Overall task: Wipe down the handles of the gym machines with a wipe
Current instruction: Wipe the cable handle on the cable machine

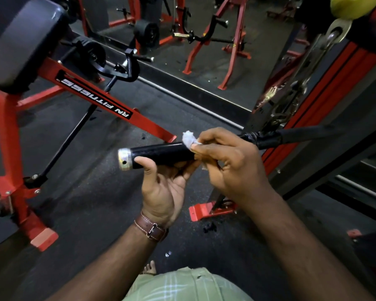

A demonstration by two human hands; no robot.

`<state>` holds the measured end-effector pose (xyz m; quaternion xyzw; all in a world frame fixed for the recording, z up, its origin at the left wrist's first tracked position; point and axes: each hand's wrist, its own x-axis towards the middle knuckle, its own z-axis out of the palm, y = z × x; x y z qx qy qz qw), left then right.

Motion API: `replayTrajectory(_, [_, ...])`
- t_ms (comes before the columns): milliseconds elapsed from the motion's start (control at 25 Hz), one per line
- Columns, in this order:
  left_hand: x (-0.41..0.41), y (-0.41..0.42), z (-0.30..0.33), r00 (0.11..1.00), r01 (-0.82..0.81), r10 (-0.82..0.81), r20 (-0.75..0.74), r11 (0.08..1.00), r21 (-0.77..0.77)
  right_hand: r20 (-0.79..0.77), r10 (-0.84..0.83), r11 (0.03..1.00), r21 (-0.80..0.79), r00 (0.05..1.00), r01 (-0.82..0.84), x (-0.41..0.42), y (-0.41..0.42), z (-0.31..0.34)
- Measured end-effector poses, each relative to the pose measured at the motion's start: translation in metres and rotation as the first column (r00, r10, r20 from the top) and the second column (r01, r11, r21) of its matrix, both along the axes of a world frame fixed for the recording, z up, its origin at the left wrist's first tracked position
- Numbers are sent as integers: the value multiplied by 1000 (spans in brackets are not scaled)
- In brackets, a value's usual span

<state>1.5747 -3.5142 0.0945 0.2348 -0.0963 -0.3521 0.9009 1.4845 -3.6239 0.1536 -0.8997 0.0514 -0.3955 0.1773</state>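
Observation:
A black bar handle [161, 153] with a silver end cap [124, 159] runs across the middle of the head view, joined at its right end to a cable attachment. My left hand [164, 187] holds the handle from below, thumb curled up over its front near the cap. My right hand [228, 161] wraps over the handle just to the right and pinches a small crumpled white wipe [188, 138] against the top of the grip. Part of the handle is hidden under my right hand.
A red machine frame [96, 96] with a black pad [24, 40] stands to the left. A red and black cable column [326, 98] rises on the right, with a red foot plate [201, 211] on the dark rubber floor. A mirror lies beyond.

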Motion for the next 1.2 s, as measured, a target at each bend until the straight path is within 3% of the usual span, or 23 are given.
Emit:
replayTrajectory(80, [1, 2, 7, 995, -25, 18, 95, 997, 69, 31, -120, 992, 36, 992, 119, -13, -16, -4])
replayTrajectory(280, [5, 1, 0, 990, -68, 61, 125, 996, 58, 103, -353, 935, 9, 930, 354, -38, -37, -23])
replayTrajectory(360, [3, -7, -3, 991, -61, 50, 123, 994, 89, 180, -421, 907, 74, 889, 414, -37, -30, -31])
replayTrajectory(480, [-6, -28, -5, 992, 37, -67, 106, 964, 262, 227, -399, 915, 164, 888, 369, -22, -8, -39])
replayTrajectory(560, [-16, -42, -1, 979, 149, -180, 91, 951, 272, 221, -350, 931, 185, 910, 314, -18, -10, -39])
replayTrajectory(720, [-19, -56, 0, 992, 115, -122, 10, 960, 255, 210, -457, 886, 195, 865, 421, -24, -29, -38])
replayTrajectory(840, [-17, -54, -6, 989, 149, -148, -19, 974, 174, 190, -232, 973, 63, 954, 224, -8, 0, -40])
replayTrajectory(920, [-14, -53, -7, 990, 140, -138, -24, 977, 160, 235, -181, 974, 179, 955, 141, -8, 0, -37])
replayTrajectory(1000, [-15, -56, -9, 994, 91, -100, 36, 976, 198, 276, -282, 879, 458, 919, 132, -21, -13, -29])
replayTrajectory(1080, [-20, -64, -15, 987, 55, -89, 133, 968, 243, 299, -383, 655, 755, 874, 29, -40, -27, -24])
replayTrajectory(1200, [-36, -85, -24, 952, 115, -196, 236, 941, 318, 322, -461, 378, 914, 827, -145, -64, -42, -22])
